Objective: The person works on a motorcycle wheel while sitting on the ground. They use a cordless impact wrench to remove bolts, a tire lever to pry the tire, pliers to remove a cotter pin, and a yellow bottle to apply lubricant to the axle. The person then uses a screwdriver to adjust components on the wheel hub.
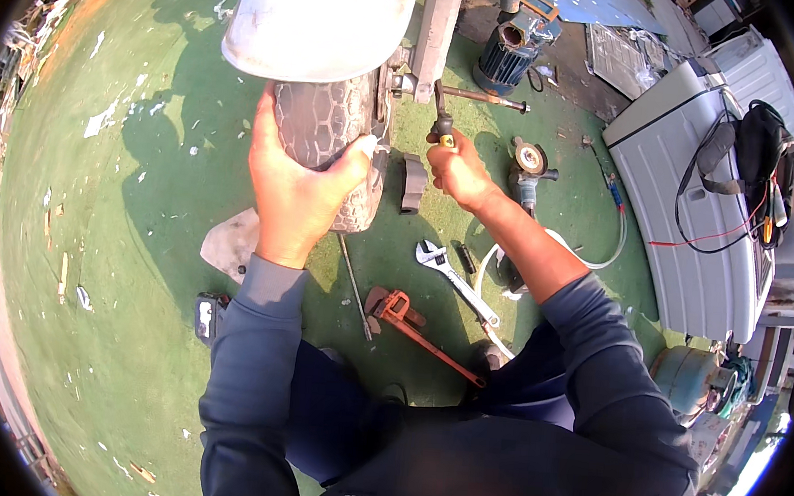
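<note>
My left hand (299,194) grips the back of a worn tyre (319,116), thumb on one side and fingers round the other. Over the tyre sits a white mudguard (326,19), and a square metal leg (438,37) runs beside the wheel. In my right hand (464,171) is a hand tool with a black-and-yellow handle (444,132), its upper end close to the foot of the leg. What kind of tool it is I cannot make out. A long bolt-like rod (483,97) sticks out to the right there. Below lies a dark curved metal piece (411,184).
On the green floor lie an adjustable wrench (455,279), an orange pipe wrench (423,336), a thin rod (355,287) and an angle grinder (526,179). A blue motor (515,57) stands behind. Grey panels (681,196) with cables and a gas cylinder (682,378) are at the right.
</note>
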The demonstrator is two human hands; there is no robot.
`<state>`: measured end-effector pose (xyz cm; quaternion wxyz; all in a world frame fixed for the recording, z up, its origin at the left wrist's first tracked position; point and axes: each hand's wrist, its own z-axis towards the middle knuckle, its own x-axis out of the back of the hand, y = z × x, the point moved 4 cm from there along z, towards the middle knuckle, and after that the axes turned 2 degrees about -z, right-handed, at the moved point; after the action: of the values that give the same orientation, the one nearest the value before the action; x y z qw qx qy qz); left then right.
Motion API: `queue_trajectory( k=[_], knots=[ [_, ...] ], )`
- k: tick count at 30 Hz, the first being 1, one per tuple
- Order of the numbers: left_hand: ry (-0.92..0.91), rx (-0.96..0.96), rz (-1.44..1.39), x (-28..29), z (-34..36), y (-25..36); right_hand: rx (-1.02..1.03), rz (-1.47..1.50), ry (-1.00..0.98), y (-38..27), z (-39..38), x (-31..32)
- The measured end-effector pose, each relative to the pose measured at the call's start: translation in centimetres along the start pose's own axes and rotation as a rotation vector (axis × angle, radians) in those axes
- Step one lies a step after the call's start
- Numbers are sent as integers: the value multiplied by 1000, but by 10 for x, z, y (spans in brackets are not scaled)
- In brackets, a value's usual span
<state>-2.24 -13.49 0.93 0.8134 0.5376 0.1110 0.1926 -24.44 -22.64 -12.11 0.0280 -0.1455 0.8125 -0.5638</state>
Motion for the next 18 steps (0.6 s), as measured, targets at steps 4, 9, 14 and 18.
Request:
queue_trajectory(
  k=[4, 9, 14, 18],
  knots=[
    [-8, -39, -38, -8, 5, -4, 413, -135, 243, 33, 33, -3],
    [14, -116, 8, 17, 9, -7, -377, 184, -118, -33, -10, -4],
    [-69, 22, -65, 19, 6, 0, -313, 175, -115, -28, -18, 1],
    [-44, -40, -187, -2, 8, -2, 182, -30, 52, 18, 23, 12]
  ],
)
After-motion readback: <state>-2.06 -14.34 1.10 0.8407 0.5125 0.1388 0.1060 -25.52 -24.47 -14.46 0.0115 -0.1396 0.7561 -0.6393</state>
